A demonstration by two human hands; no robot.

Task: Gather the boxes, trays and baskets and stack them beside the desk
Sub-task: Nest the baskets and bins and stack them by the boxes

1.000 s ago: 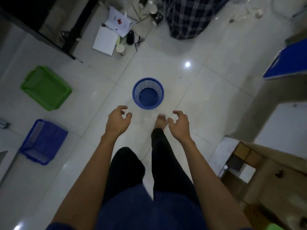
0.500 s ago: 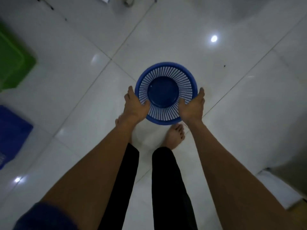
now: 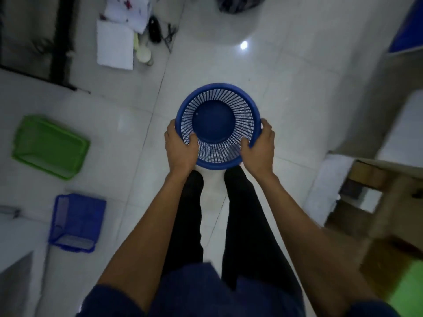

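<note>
Basket: round blue plastic mesh basket, upright, mouth up, held betw. both hands in front of person's legs, over white tile floor.
Grip L: left hand clasps left rim, thumb inside on mesh, fingers outside.
Grip R: right hand clasps right rim, same way.
Floor, left side: green rect. plastic tray; blue plastic crate nearer, apart from it.
Right side: open cardboard box.

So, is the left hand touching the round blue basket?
Touching. The head view shows the left hand gripping the rim of the round blue basket, thumb inside.
</note>
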